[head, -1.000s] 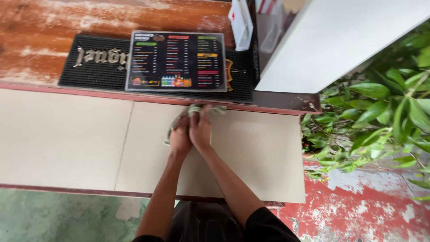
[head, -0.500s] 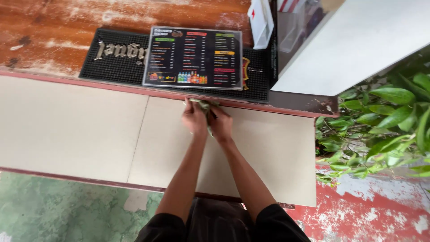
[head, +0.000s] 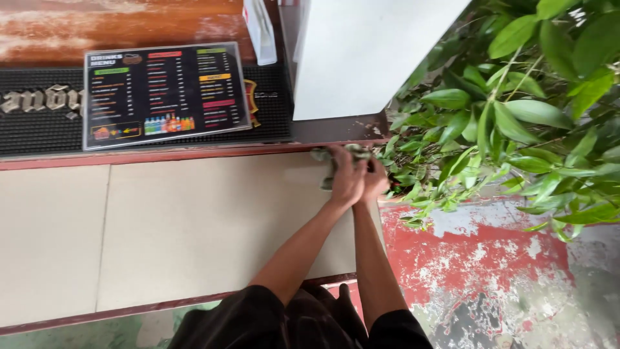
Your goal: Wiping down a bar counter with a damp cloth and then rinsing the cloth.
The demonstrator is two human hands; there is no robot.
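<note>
Pressing a crumpled grey-green cloth (head: 337, 157) against the beige panel (head: 194, 220), I clamp it with my left hand (head: 347, 182) closed over it, right hand (head: 374, 181) alongside, near the panel's top right corner beneath the counter edge (head: 194, 154).

Both hands, the left hand (head: 345, 184) and right hand (head: 374, 181), have slid with the greenish cloth (head: 341, 155) rightward along the beige panel (head: 194, 226). They now press at its right end, near the leafy plant (head: 516, 116).
</note>
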